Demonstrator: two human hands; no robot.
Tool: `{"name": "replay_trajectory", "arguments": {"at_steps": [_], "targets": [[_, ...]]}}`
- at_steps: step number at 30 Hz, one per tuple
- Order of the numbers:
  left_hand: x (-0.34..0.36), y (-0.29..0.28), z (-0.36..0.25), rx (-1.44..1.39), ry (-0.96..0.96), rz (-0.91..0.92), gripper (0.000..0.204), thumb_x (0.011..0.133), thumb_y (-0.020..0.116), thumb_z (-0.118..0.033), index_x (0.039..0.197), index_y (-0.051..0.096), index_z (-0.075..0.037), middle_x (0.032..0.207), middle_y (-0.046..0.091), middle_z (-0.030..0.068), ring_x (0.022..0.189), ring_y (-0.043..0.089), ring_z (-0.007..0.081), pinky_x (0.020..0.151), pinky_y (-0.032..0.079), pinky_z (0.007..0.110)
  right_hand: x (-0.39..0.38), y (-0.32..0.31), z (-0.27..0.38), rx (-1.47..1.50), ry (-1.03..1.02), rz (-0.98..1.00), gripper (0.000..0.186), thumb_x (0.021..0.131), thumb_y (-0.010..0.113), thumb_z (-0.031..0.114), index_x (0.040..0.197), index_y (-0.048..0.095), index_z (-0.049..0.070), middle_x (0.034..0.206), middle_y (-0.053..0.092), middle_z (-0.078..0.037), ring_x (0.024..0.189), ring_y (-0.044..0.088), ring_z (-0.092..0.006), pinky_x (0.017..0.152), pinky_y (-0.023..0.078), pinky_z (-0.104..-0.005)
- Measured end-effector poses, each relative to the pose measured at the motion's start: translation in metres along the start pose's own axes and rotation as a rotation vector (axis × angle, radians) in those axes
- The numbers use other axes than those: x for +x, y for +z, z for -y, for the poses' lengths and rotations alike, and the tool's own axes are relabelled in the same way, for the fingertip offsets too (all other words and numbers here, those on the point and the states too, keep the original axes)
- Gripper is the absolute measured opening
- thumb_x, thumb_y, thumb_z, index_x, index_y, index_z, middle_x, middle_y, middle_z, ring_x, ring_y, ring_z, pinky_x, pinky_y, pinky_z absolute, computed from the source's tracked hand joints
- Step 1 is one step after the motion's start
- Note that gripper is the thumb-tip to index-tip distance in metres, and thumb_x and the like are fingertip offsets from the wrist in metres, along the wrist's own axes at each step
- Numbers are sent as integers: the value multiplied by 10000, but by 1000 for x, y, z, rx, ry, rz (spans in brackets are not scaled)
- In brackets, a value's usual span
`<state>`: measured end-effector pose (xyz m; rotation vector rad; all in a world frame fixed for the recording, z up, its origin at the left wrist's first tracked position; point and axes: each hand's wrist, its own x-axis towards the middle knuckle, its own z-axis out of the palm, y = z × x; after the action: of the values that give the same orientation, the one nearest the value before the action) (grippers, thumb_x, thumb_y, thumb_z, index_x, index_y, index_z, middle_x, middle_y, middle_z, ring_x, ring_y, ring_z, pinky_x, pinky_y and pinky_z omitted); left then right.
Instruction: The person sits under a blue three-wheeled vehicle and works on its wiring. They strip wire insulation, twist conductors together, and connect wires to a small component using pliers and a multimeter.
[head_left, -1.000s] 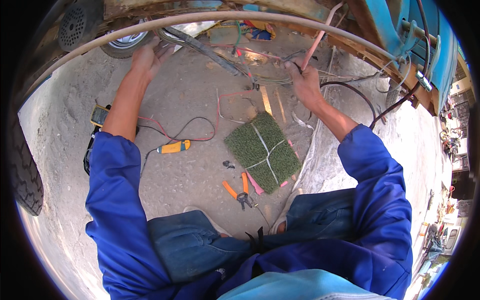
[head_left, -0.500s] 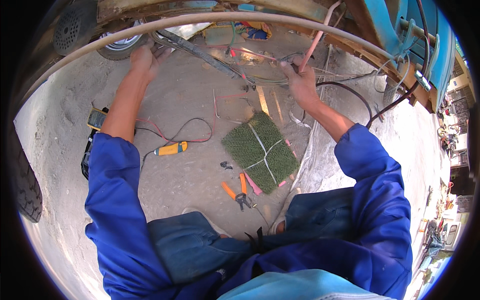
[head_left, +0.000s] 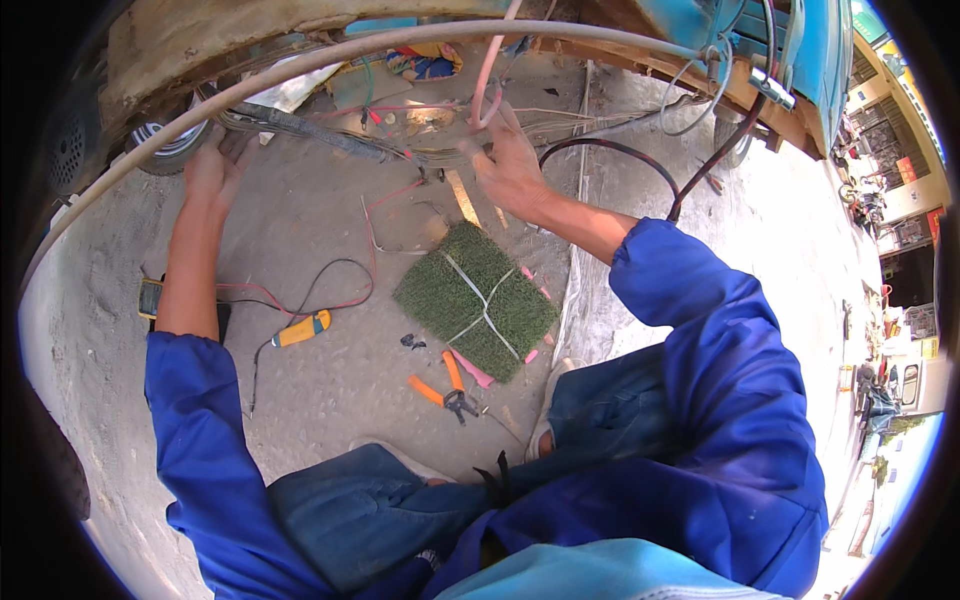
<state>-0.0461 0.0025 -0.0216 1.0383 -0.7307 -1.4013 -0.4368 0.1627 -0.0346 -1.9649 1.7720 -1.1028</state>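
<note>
My left hand, fingers apart, is raised beside the end of a dark wrapped wire bundle; a firm hold on it is not visible. My right hand reaches up under the curved end of a pink tube. Its thumb and fingers are spread and slightly blurred, close to several thin loose wires. Whether its fingertips touch the tube or the wires, I cannot tell. A red wire with small connectors hangs below the bundle.
A brown hose arches across under the blue vehicle frame. On the ground lie a tied green turf pad, orange-handled wire strippers, a yellow-and-blue tool with leads, and a meter partly behind my left arm. Black cable loops at right.
The whole view has swung, so the scene sits further left. My right hand has moved left over the wires, and its fingers look more spread near the pink tube. My left hand stays by the bundle's end.
</note>
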Motion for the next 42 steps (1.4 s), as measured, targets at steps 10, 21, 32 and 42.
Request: {"name": "replay_trajectory", "arguments": {"at_steps": [10, 21, 32, 42], "targets": [[-7, -4, -2, 24, -15, 5, 221, 1080, 495, -105, 1276, 549, -16, 1182, 681, 167, 1082, 714, 312, 969, 613, 448, -23, -8, 15, -266, -66, 150, 971, 913, 699, 177, 1643, 83, 6, 1690, 85, -279, 1507, 267, -507, 1200, 365, -511], [-75, -28, 36, 206, -364, 272, 808, 1057, 495, -564, 1593, 311, 11, 1596, 387, 255, 1462, 415, 361, 1179, 372, 483, -87, 9, 42, -354, -364, 614, 848, 946, 713, 380, 1576, 306, -15, 1660, 229, -261, 1514, 287, -473, 1244, 297, -526], [-221, 45, 79, -452, -603, 470, 816, 1052, 357, -664, 1632, 266, -98, 1658, 316, 172, 1503, 364, 333, 1227, 319, 480, -53, 85, 95, -26, -901, 479, 990, 829, 715, 542, 1604, 330, 62, 1666, 300, -180, 1560, 252, -381, 1258, 226, -591], [-191, -2, 77, -508, -390, 236, 837, 1050, 373, -659, 1625, 266, -60, 1659, 273, 267, 1526, 312, 406, 1248, 254, 541, -37, 74, 51, -291, -696, 450, 816, 925, 701, 425, 1590, 364, 92, 1605, 385, -194, 1512, 343, -390, 1255, 269, -544]]}}
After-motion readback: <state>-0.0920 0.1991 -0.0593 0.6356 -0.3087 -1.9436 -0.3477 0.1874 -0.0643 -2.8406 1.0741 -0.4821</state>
